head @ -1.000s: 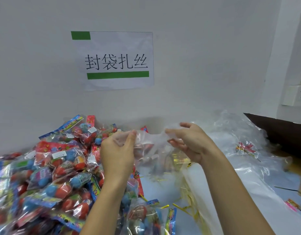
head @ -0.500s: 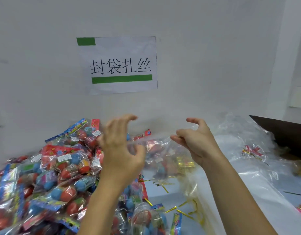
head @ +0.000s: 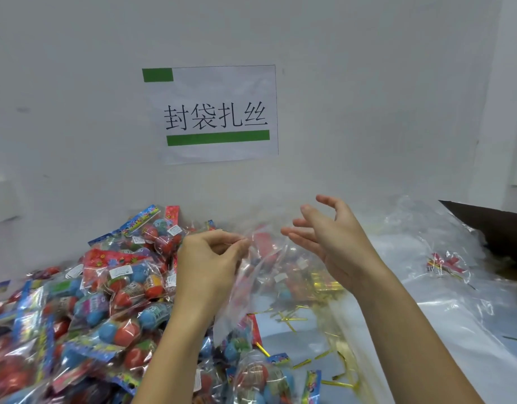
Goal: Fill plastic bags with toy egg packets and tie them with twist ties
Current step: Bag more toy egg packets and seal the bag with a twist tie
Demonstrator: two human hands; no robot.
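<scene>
My left hand pinches the top edge of a clear plastic bag, which hangs down in front of me over the table. My right hand is raised just to the right of the bag's mouth with its fingers spread and nothing between them. A big heap of toy egg packets, with red and blue eggs in printed wrappers, fills the left side. Gold twist ties lie scattered on the table below the bag.
A stack of clear plastic bags covers the table on the right. A dark cardboard box stands at the far right. A paper sign hangs on the white wall ahead. More packets lie near the front edge.
Both hands held the bag's top edge a second ago. My right hand has let go and spread its fingers, while my left hand has closed into a pinch on the bag.
</scene>
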